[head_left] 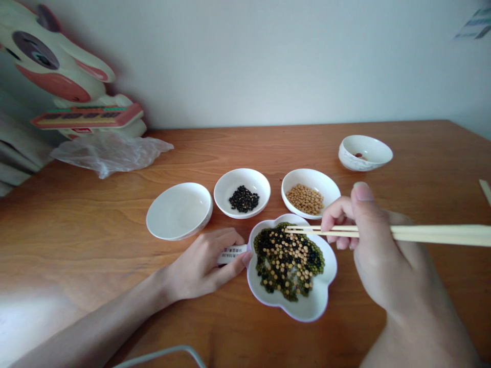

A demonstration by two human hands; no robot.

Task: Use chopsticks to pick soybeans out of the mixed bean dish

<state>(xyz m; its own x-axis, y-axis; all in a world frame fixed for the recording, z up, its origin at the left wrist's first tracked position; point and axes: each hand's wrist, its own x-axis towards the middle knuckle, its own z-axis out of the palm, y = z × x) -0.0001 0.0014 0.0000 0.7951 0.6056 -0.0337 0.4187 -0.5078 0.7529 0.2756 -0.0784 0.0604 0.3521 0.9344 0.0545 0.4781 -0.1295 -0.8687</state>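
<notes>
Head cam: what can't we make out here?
All in the head view:
Chopsticks: rear ends cut off by the right edge.
Chopstick tips: too small to tell whether they grip anything.
White label: partly covered by the left hand.
Reddish bits in the far bowl: too small to identify.
Wall marking: blurred, cut off by the right edge.

From above the near side of the scalloped dish [312, 302], the head-worn camera looked forward and down at close range, facing the wall [238, 66] beyond it.
</notes>
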